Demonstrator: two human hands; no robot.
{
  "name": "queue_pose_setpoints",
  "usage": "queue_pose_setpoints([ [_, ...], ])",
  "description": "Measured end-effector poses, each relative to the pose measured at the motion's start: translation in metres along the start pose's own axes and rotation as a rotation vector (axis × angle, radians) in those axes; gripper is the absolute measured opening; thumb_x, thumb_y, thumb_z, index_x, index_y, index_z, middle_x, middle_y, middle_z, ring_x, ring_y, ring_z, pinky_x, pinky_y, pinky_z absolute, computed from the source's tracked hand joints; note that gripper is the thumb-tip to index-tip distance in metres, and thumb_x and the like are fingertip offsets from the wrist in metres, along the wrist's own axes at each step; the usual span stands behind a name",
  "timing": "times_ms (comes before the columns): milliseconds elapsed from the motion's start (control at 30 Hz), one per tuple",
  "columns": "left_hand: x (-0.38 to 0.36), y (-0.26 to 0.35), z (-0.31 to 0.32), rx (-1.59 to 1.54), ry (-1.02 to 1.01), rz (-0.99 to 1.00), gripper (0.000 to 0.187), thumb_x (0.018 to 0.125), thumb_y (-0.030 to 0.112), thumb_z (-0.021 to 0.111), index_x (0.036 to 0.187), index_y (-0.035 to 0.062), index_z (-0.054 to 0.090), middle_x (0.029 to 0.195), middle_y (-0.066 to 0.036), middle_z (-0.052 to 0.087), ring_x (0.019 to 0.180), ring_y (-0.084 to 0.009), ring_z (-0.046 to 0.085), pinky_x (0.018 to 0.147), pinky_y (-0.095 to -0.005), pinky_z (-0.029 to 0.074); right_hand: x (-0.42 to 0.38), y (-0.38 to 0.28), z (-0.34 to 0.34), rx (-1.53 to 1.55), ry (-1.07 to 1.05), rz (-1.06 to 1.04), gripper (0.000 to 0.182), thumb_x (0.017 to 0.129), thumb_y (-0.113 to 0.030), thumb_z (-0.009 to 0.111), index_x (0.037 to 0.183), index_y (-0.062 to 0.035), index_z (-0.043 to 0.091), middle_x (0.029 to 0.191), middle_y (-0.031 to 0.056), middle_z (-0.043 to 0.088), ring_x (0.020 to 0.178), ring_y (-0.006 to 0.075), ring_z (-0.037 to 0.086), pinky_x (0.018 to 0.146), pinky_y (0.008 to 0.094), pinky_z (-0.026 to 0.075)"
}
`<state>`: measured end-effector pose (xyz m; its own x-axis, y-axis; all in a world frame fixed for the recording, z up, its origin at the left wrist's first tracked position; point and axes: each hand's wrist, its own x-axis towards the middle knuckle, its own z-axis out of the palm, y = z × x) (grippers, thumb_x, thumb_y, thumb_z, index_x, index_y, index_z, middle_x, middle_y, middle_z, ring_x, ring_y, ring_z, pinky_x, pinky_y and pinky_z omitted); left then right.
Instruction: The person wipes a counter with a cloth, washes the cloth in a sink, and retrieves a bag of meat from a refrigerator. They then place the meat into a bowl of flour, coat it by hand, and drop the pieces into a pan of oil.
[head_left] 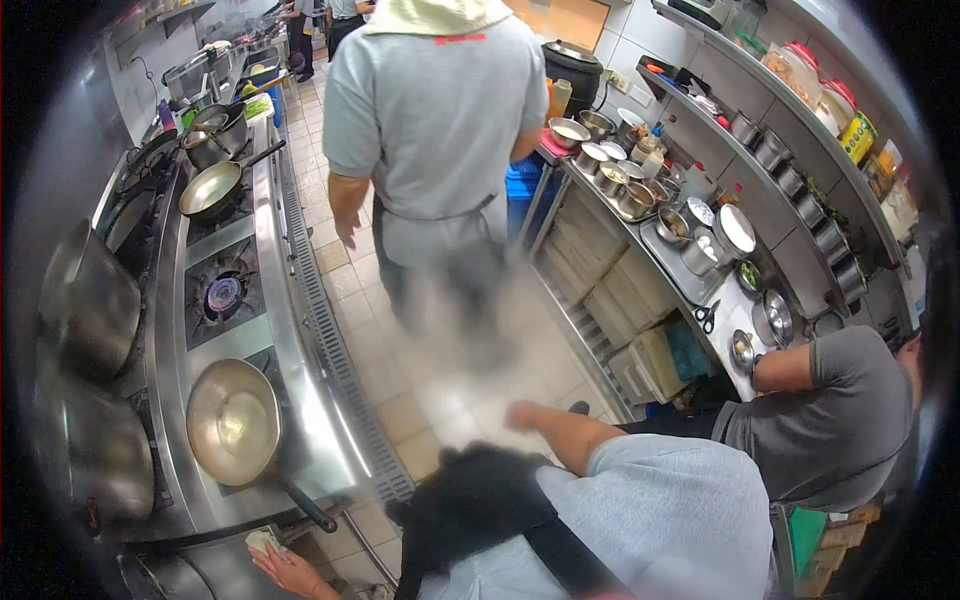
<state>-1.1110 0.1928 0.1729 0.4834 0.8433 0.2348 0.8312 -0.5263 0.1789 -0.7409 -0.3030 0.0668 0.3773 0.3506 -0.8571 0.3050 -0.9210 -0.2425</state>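
Observation:
My left hand [288, 573] shows at the bottom left, with its fingers closed on a folded, pale cloth [264, 541]. It is beside the stove's front corner, below the black handle of a frying pan [234, 422]. This wide pan rests tilted on the near burner and has a little yellowish liquid in it. My right hand [521, 416] is over the floor in front of my black apron [470, 510]. Motion smears its fingers, so whether it holds anything cannot be seen.
A co-worker [430, 130] stands in the aisle ahead, back turned. Another person [850, 410] is at the right counter, one hand by a metal bowl [742, 350]. Scissors [707, 316] lie there among several pots. On the stove, another pan [211, 190] sits beyond a bare burner [224, 293].

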Motion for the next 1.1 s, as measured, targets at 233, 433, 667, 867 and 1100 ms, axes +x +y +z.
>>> queue_pose_setpoints([
  [233, 0.001, -0.002, 0.001, -0.021, 0.019, 0.026, 0.041, 0.088, 0.015, 0.049, 0.128, 0.0087, 0.052, 0.147, -0.014, 0.031, 0.132, -0.0362, 0.031, 0.11, -0.0434, 0.026, 0.003, 0.01, 0.0, -0.006, 0.016, 0.042, 0.027, 0.079, -0.026, 0.064, 0.094, -0.0036, 0.067, 0.075, 0.0155, 0.065, 0.061, 0.0254, 0.06, 0.058, 0.0412, 0.049],
  [433, -0.002, 0.01, -0.009, 0.004, 0.024, 0.003, 0.043, 0.087, 0.014, 0.049, 0.13, 0.0084, 0.051, 0.147, -0.015, 0.029, 0.133, -0.0365, 0.031, 0.109, -0.0437, 0.026, 0.008, 0.019, 0.005, -0.04, -0.078, -0.01, 0.015, 0.078, -0.019, 0.064, 0.085, -0.0077, 0.07, 0.077, 0.0124, 0.067, 0.062, 0.0232, 0.061, 0.056, 0.0388, 0.049],
  [667, 0.0, 0.023, -0.023, 0.031, -0.019, -0.016, 0.045, 0.086, 0.018, 0.053, 0.13, 0.009, 0.051, 0.145, -0.016, 0.033, 0.133, -0.0339, 0.031, 0.109, -0.0413, 0.027, 0.034, 0.045, 0.03, -0.139, -0.225, -0.12, 0.043, 0.073, -0.012, 0.068, 0.116, -0.0127, 0.062, 0.089, 0.0094, 0.068, 0.07, 0.0194, 0.061, 0.058, 0.0364, 0.05],
  [867, 0.001, 0.029, -0.031, -0.023, -0.061, -0.085, 0.047, 0.084, 0.015, 0.054, 0.131, 0.0127, 0.051, 0.148, -0.013, 0.028, 0.134, -0.0357, 0.029, 0.109, -0.0424, 0.027, 0.026, 0.051, 0.038, 0.263, -0.094, 0.02, 0.042, 0.082, -0.021, 0.057, 0.124, -0.014, 0.054, 0.078, 0.0118, 0.067, 0.06, 0.0234, 0.061, 0.06, 0.0391, 0.049],
  [1100, -0.001, 0.027, -0.025, 0.02, 0.062, -0.029, 0.048, 0.079, 0.011, 0.056, 0.126, 0.0115, 0.054, 0.141, -0.019, 0.038, 0.129, -0.0362, 0.036, 0.107, -0.0452, 0.03, -0.03, 0.03, 0.075, 0.693, 0.226, 0.139, 0.03, 0.086, -0.03, 0.059, 0.093, -0.0004, 0.063, 0.073, 0.0093, 0.065, 0.057, 0.0171, 0.06, 0.05, 0.0309, 0.049],
])
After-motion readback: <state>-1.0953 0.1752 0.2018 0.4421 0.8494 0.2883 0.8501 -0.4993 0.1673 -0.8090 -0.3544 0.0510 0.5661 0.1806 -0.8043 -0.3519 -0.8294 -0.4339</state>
